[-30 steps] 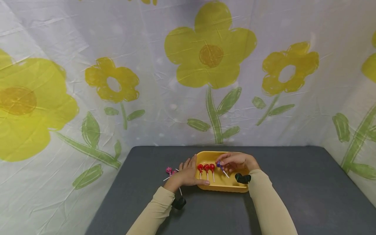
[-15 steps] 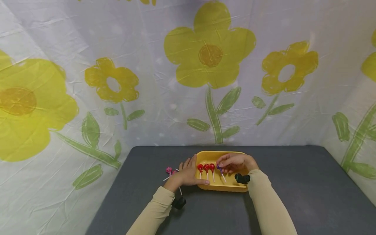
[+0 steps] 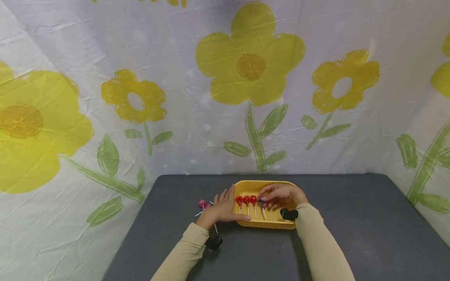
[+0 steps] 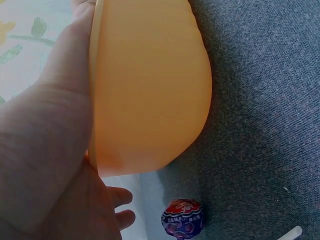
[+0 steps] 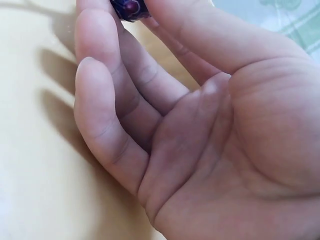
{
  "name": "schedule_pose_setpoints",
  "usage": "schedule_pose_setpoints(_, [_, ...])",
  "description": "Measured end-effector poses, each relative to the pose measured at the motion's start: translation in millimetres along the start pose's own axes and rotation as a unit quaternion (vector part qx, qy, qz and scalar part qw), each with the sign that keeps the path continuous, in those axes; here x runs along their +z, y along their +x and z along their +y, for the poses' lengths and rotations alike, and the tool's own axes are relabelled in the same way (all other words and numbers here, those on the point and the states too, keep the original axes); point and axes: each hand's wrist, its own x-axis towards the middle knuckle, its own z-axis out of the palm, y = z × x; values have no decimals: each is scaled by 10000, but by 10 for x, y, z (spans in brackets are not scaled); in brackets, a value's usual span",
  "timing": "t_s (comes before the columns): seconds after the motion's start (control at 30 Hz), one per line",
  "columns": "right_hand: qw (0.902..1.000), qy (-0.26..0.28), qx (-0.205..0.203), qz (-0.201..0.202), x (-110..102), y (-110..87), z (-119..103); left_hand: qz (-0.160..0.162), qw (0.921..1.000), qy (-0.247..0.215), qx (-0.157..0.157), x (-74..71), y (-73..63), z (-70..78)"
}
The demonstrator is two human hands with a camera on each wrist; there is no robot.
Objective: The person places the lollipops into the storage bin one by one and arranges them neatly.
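Note:
A shallow yellow tray [image 3: 267, 225] stands on the dark table. Three red-wrapped lollipops [image 3: 247, 200] lie side by side in its left part, sticks toward the person. My right hand [image 3: 281, 194] reaches into the tray and pinches a purple-wrapped lollipop [image 3: 261, 200] by its head, just right of the red ones; its stick points toward the front wall. In the right wrist view, thumb and fingertips meet at the purple wrapper [image 5: 131, 9]. My left hand [image 3: 222, 207] rests with spread, straight fingers against the tray's left end, thumb along the front rim.
Pink-wrapped lollipops [image 3: 202, 203] lie on the table left of the tray, partly hidden by the left hand. A red-and-purple wrapped lollipop [image 4: 183, 219] shows near the tray in the left wrist view. A flower-printed curtain [image 3: 211, 136] hangs behind the table.
The purple lollipop's stick has swung leftward, from slanting to nearly parallel with the red ones. My right hand has shifted very slightly; the left hand stays in place.

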Motion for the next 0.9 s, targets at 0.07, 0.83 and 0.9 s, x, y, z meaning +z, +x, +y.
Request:
schedule_pose_setpoints(0.07, [10000,25,-9,67,2,9,11,-2,10000,-14,5,0,-1,0])
schedule_pose_setpoints(0.83, [9987,-160,-185,440,16,71,69,-39,10000,-46,54,-80,-100,73])
schedule_pose_setpoints(0.9, [9984,-215,-204,482,17,70,67,-28,10000,-23,68,-81,-93,73])
